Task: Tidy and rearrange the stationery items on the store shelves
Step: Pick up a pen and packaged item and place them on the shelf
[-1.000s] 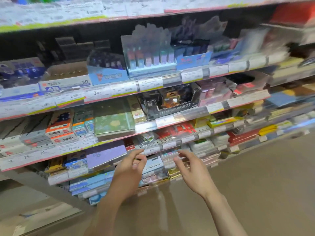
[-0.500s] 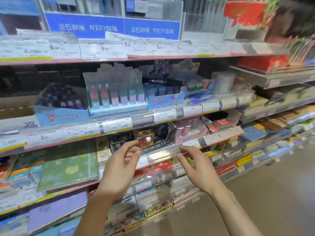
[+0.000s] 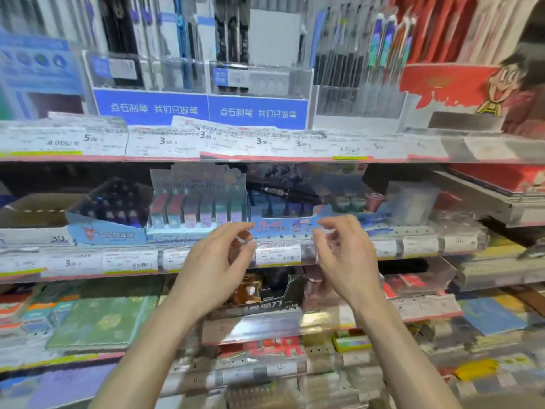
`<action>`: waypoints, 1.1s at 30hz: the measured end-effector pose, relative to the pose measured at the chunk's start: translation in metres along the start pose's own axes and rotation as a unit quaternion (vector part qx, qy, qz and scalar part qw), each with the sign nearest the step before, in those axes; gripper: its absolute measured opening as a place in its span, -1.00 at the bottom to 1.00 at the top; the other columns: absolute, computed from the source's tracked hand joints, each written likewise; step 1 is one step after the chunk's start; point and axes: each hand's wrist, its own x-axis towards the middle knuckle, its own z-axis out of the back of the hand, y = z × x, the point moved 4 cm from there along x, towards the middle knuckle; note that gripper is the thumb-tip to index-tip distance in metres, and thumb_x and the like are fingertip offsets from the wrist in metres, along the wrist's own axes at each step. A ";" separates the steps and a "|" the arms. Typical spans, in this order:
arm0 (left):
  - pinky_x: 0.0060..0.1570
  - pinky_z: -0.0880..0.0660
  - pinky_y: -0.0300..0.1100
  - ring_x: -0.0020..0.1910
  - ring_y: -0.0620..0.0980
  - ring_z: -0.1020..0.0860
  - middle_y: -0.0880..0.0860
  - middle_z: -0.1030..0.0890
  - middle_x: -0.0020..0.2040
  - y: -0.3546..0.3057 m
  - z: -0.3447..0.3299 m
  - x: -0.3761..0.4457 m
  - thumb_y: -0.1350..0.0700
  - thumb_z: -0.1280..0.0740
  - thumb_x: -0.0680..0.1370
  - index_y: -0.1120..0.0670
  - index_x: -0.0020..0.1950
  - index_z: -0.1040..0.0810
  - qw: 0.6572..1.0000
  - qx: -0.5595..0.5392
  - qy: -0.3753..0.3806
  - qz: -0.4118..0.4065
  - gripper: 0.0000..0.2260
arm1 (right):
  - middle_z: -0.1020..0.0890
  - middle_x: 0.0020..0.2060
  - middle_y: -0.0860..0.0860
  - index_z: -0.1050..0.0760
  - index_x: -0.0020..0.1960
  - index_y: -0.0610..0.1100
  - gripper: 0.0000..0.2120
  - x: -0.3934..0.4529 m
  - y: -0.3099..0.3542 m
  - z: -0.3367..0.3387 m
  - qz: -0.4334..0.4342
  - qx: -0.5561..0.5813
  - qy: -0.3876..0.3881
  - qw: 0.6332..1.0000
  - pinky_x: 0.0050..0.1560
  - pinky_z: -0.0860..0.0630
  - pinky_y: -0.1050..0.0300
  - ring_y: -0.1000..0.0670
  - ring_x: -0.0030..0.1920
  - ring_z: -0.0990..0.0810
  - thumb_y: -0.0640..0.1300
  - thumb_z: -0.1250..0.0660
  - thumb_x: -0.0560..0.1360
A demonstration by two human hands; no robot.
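Hands raised to the middle shelf, either side of a small blue box (image 3: 284, 225) at the shelf's front edge. Left hand (image 3: 219, 262) with fingers curled loosely, thumb and forefinger close together near the box's left corner; hard to tell through the blur whether touching it or just short. Right hand (image 3: 343, 255) likewise half curled, fingertips (image 3: 320, 231) at the box's right corner, nothing seen clamped. Neither hand seen holding anything.

Box sitting just right of a pastel display (image 3: 199, 202) of small upright packs and just above a price tag (image 3: 278, 255) on the rail (image 3: 418, 246). Dark bottles in another tray (image 3: 107, 215) further left.

To do this well, judging by the pose: take both front corners at once, low on the card, not on the flimsy top flap. Slide straight, square to the rail, rather than lift, since the packs inside stand loose and could tip. Keep clear of the pastel display beside it. Finish flush with the edge, centred over its tag.
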 end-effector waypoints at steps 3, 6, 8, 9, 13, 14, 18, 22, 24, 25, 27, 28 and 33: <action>0.09 -0.44 -0.19 0.01 -0.23 -0.51 -0.19 -0.55 0.06 -0.017 -0.002 0.020 -0.05 -0.27 0.62 -0.08 0.33 -0.50 0.998 0.056 -0.022 -0.030 -0.71 | -0.51 0.01 -0.05 -0.57 0.16 -0.12 -0.76 0.035 0.002 0.006 0.034 -0.018 -0.015 0.999 0.06 -0.44 0.03 -0.08 0.07 -0.50 -0.04 -0.36 0.55; 0.04 -0.41 -0.18 0.03 -0.14 -0.49 -0.16 -0.51 0.05 -0.024 -0.007 0.036 -0.06 -0.26 0.61 -0.05 0.33 -0.49 0.995 0.096 -0.031 -0.015 -0.70 | -0.56 0.03 -0.19 -0.54 0.24 -0.16 -0.66 0.064 0.007 -0.003 0.029 -0.095 0.057 0.993 0.11 -0.42 -0.05 -0.24 0.10 -0.50 0.01 -0.32 0.56; 0.04 -0.40 -0.17 0.01 -0.13 -0.47 -0.15 -0.47 0.02 -0.025 -0.011 0.043 -0.06 -0.26 0.60 -0.04 0.32 -0.49 0.993 0.110 -0.031 0.005 -0.69 | -0.61 0.04 -0.19 -0.53 0.26 -0.12 -0.65 0.077 0.011 -0.009 0.024 -0.125 0.098 0.987 0.07 -0.46 -0.06 -0.26 0.06 -0.55 0.04 -0.29 0.56; 0.04 -0.40 -0.16 0.00 -0.12 -0.45 -0.14 -0.46 0.00 -0.025 -0.013 0.044 -0.07 -0.26 0.60 -0.03 0.32 -0.49 0.993 0.117 -0.027 0.014 -0.69 | -0.63 0.03 -0.18 -0.54 0.24 -0.10 -0.67 0.080 0.012 -0.012 0.025 -0.130 0.112 0.985 0.03 -0.47 -0.05 -0.25 0.05 -0.57 0.05 -0.28 0.56; -0.01 -0.42 -0.11 -0.02 -0.03 -0.48 -0.09 -0.43 -0.08 -0.027 -0.013 0.046 -0.07 -0.26 0.60 -0.02 0.34 -0.48 0.990 0.135 -0.025 0.038 -0.67 | -0.67 0.08 -0.10 -0.59 0.22 -0.01 -0.72 0.086 0.009 -0.017 0.021 -0.086 0.131 0.987 0.03 -0.49 0.00 -0.20 0.06 -0.61 0.02 -0.30 0.56; -0.03 -0.43 -0.10 -0.03 -0.01 -0.49 -0.08 -0.41 -0.10 -0.028 -0.012 0.048 -0.07 -0.26 0.60 -0.02 0.35 -0.47 0.989 0.137 -0.031 0.041 -0.66 | -0.67 0.10 -0.07 -0.59 0.23 0.00 -0.73 0.087 0.008 -0.017 0.025 -0.067 0.126 0.989 0.06 -0.49 0.01 -0.19 0.09 -0.60 0.01 -0.31 0.55; -0.08 -0.47 -0.04 -0.06 0.06 -0.52 -0.02 -0.43 -0.09 -0.029 -0.006 0.056 -0.12 -0.25 0.60 -0.04 0.36 -0.43 0.985 0.154 -0.056 0.063 -0.64 | -0.68 0.07 -0.03 -0.62 0.19 -0.01 -0.76 0.091 0.006 -0.003 0.040 0.009 0.101 0.994 0.08 -0.46 0.05 -0.14 0.11 -0.57 -0.02 -0.32 0.56; -0.13 -0.47 0.02 -0.03 0.23 -0.53 0.05 -0.41 -0.19 -0.035 -0.004 0.068 -0.14 -0.23 0.61 0.08 0.15 -0.46 0.976 0.197 -0.057 0.072 -0.69 | -0.72 0.01 0.03 -0.65 0.17 -0.04 -0.77 0.089 -0.001 0.016 0.047 0.089 0.104 0.989 0.10 -0.53 0.04 -0.06 0.05 -0.63 -0.02 -0.35 0.56; -0.09 -0.50 0.03 -0.05 0.24 -0.55 0.05 -0.46 -0.24 -0.039 -0.004 0.073 -0.14 -0.23 0.60 0.05 0.24 -0.48 0.978 0.195 -0.054 0.048 -0.66 | -0.70 0.07 0.07 -0.63 0.19 -0.03 -0.74 0.086 -0.007 0.022 0.049 0.110 0.120 0.985 0.18 -0.53 0.02 0.00 0.13 -0.61 0.02 -0.35 0.57; -0.07 -0.53 0.04 -0.06 0.22 -0.57 0.07 -0.52 -0.23 -0.040 -0.005 0.075 -0.15 -0.24 0.60 0.01 0.32 -0.48 0.980 0.189 -0.048 0.033 -0.63 | -0.69 0.09 0.10 -0.62 0.21 -0.02 -0.74 0.085 -0.010 0.024 0.049 0.119 0.128 0.983 0.20 -0.52 0.03 0.03 0.15 -0.60 0.03 -0.35 0.57; -0.04 -0.55 0.03 -0.05 0.16 -0.59 0.06 -0.58 -0.21 -0.041 -0.007 0.078 -0.17 -0.26 0.59 -0.08 0.36 -0.49 0.984 0.172 -0.038 0.012 -0.62 | -0.65 0.09 0.13 -0.62 0.21 0.01 -0.75 0.082 -0.017 0.028 0.036 0.134 0.141 0.980 0.17 -0.49 0.19 0.09 0.12 -0.57 0.03 -0.35 0.57; -0.05 -0.54 0.00 -0.05 0.13 -0.59 0.03 -0.57 -0.21 -0.042 -0.009 0.077 -0.19 -0.27 0.58 -0.08 0.34 -0.51 0.986 0.165 -0.034 0.004 -0.63 | -0.64 0.07 0.13 -0.61 0.19 0.02 -0.77 0.080 -0.020 0.030 0.026 0.145 0.147 0.978 0.11 -0.46 0.33 0.13 0.07 -0.57 0.02 -0.35 0.57; -0.13 -0.38 -0.17 -0.10 -0.10 -0.53 -0.12 -0.56 -0.13 -0.051 -0.022 0.067 -0.18 -0.32 0.55 -0.08 0.19 -0.62 0.991 0.125 -0.025 -0.037 -0.70 | -0.62 0.02 0.07 -0.60 0.10 0.12 -0.86 0.072 -0.039 0.039 -0.012 0.212 0.161 0.964 0.03 -0.44 0.36 0.18 -0.01 -0.58 -0.01 -0.38 0.55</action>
